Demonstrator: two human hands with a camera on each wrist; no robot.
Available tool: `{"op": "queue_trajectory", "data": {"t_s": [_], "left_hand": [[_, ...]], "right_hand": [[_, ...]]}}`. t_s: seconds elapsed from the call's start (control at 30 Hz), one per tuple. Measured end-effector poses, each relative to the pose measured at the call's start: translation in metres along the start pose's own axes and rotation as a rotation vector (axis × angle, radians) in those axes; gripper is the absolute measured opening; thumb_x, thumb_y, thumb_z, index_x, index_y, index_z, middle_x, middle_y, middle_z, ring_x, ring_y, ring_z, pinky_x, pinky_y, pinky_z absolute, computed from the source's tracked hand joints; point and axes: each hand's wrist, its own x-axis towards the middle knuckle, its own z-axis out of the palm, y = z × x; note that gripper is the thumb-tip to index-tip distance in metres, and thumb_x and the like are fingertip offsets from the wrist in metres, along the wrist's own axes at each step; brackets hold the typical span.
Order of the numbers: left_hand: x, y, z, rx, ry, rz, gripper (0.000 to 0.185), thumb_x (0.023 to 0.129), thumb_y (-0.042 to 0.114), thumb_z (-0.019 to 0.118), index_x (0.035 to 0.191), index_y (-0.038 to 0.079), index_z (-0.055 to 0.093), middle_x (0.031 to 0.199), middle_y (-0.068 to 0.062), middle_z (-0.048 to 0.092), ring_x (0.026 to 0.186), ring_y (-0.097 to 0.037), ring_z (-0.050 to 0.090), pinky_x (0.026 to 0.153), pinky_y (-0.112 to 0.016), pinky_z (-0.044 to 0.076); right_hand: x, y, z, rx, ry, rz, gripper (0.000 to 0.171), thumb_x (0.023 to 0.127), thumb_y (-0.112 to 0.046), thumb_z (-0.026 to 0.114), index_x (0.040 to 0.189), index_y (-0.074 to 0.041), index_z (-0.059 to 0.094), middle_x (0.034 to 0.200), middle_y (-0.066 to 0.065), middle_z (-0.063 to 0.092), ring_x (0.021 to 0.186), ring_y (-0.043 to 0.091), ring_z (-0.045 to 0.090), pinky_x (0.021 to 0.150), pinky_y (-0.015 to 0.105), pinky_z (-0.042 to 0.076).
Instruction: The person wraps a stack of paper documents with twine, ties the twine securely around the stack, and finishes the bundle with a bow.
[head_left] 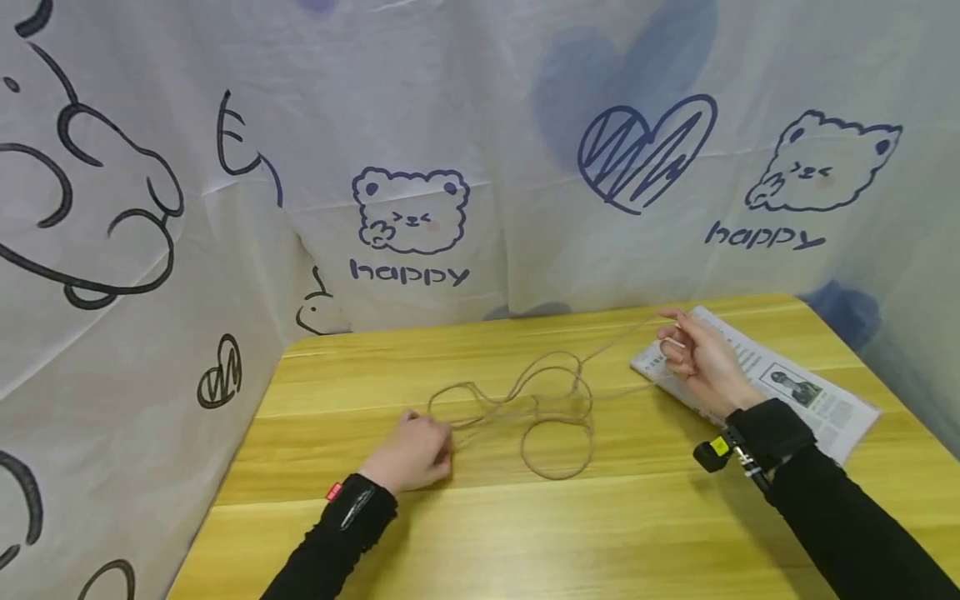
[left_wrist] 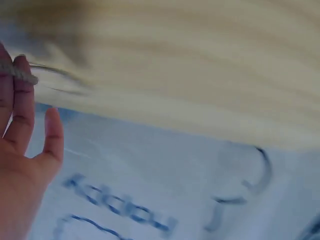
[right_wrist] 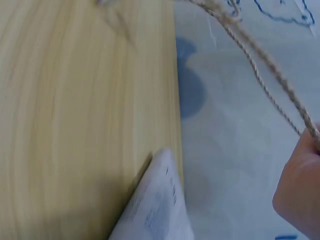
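Observation:
A thin tan twine (head_left: 555, 408) lies in loose loops on the yellow wooden table (head_left: 525, 533). My left hand (head_left: 415, 454) rests on the table at the loops' left side, fingers curled over a strand; the left wrist view shows twine (left_wrist: 22, 75) running across the fingertips (left_wrist: 20, 95). My right hand (head_left: 693, 354) is raised above the folded newspaper (head_left: 795, 396) and pinches the twine's other part, which runs taut towards the loops. In the right wrist view two strands of twine (right_wrist: 260, 62) lead to that hand (right_wrist: 300, 190).
A white cloth with printed bears, hearts and "happy" (head_left: 408, 221) hangs as a wall behind and to the left of the table. The newspaper (right_wrist: 157, 210) lies at the table's far right edge. Both arms wear black sleeves.

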Motion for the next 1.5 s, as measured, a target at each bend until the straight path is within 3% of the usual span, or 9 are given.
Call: {"op": "queue_trajectory", "data": {"t_s": [0.33, 0.47, 0.6, 0.73, 0.87, 1.03, 1.3, 1.4, 1.5], "left_hand": [[-0.054, -0.070, -0.038, 0.130, 0.131, -0.266, 0.022, 0.076, 0.012, 0.079, 0.075, 0.015, 0.056, 0.065, 0.003, 0.057, 0.075, -0.024, 0.060, 0.100, -0.056, 0.044], [-0.066, -0.078, -0.046, 0.168, 0.065, -0.408, 0.026, 0.082, 0.024, 0.077, 0.094, 0.005, 0.063, 0.071, -0.006, 0.067, 0.082, -0.033, 0.066, 0.108, -0.063, 0.037], [-0.070, -0.074, -0.052, 0.080, -0.123, -0.514, 0.059, 0.079, 0.025, 0.077, 0.127, -0.001, 0.056, 0.103, -0.021, 0.072, 0.102, -0.044, 0.065, 0.109, -0.072, 0.031], [-0.050, -0.053, -0.063, -0.137, -0.289, -0.536, 0.095, 0.072, 0.024, 0.082, 0.155, 0.010, 0.036, 0.148, -0.024, 0.049, 0.134, -0.052, 0.044, 0.110, -0.078, 0.021], [-0.011, -0.031, -0.062, -0.253, -0.190, -0.466, 0.081, 0.086, 0.024, 0.077, 0.155, 0.013, 0.037, 0.152, -0.021, 0.045, 0.140, -0.049, 0.039, 0.114, -0.070, 0.026], [0.031, -0.005, -0.041, -0.318, -0.052, -0.383, 0.049, 0.097, 0.020, 0.066, 0.143, 0.010, 0.054, 0.143, -0.017, 0.056, 0.133, -0.040, 0.051, 0.111, -0.056, 0.041], [0.063, 0.026, -0.002, -0.314, -0.096, -0.265, 0.050, 0.099, 0.021, 0.064, 0.147, 0.013, 0.051, 0.154, -0.016, 0.047, 0.140, -0.042, 0.045, 0.114, -0.057, 0.039], [0.065, 0.029, 0.007, -0.267, -0.150, -0.344, 0.058, 0.101, 0.027, 0.061, 0.154, 0.021, 0.041, 0.164, -0.016, 0.030, 0.148, -0.048, 0.032, 0.118, -0.064, 0.030], [0.062, 0.025, 0.011, -0.236, -0.148, -0.482, 0.060, 0.101, 0.029, 0.061, 0.156, 0.021, 0.038, 0.164, -0.018, 0.029, 0.143, -0.051, 0.035, 0.114, -0.066, 0.031]], "right_hand": [[-0.011, -0.009, -0.018, 0.020, 0.124, -0.024, 0.021, 0.110, -0.021, 0.041, 0.111, -0.009, 0.057, 0.083, 0.002, 0.064, 0.059, 0.012, 0.032, 0.051, 0.023, 0.021], [-0.013, -0.009, -0.018, -0.057, 0.157, -0.005, 0.019, 0.109, -0.022, 0.044, 0.105, -0.010, 0.057, 0.080, 0.001, 0.065, 0.056, 0.009, 0.046, 0.051, 0.022, 0.025], [-0.013, -0.006, -0.016, -0.319, 0.129, 0.017, 0.021, 0.108, -0.029, 0.046, 0.108, -0.011, 0.056, 0.084, -0.004, 0.066, 0.057, 0.006, 0.050, 0.049, 0.024, 0.024], [-0.010, -0.001, -0.002, -0.615, 0.022, 0.021, 0.025, 0.108, -0.035, 0.045, 0.116, -0.015, 0.057, 0.092, -0.008, 0.065, 0.057, 0.006, 0.046, 0.055, 0.036, 0.019], [-0.005, 0.003, 0.019, -0.821, -0.069, -0.062, 0.023, 0.110, -0.028, 0.043, 0.115, -0.014, 0.061, 0.093, -0.007, 0.065, 0.057, 0.012, 0.043, 0.049, 0.036, 0.024], [-0.003, 0.010, 0.037, -1.017, -0.154, -0.200, 0.026, 0.109, -0.015, 0.043, 0.111, 0.003, 0.061, 0.086, -0.007, 0.064, 0.058, 0.019, 0.044, 0.050, 0.034, 0.037], [-0.001, 0.017, 0.043, -1.180, -0.192, -0.272, 0.018, 0.104, -0.003, 0.049, 0.107, 0.007, 0.064, 0.087, -0.004, 0.065, 0.067, 0.016, 0.056, 0.058, 0.025, 0.044], [-0.001, 0.018, 0.042, -1.289, -0.128, -0.271, 0.017, 0.102, -0.004, 0.053, 0.109, 0.006, 0.065, 0.094, 0.008, 0.069, 0.076, 0.018, 0.061, 0.065, 0.025, 0.048], [-0.002, 0.017, 0.040, -1.443, 0.000, -0.227, 0.027, 0.101, -0.010, 0.055, 0.121, 0.007, 0.062, 0.105, 0.021, 0.068, 0.088, 0.026, 0.065, 0.075, 0.032, 0.053]]}}
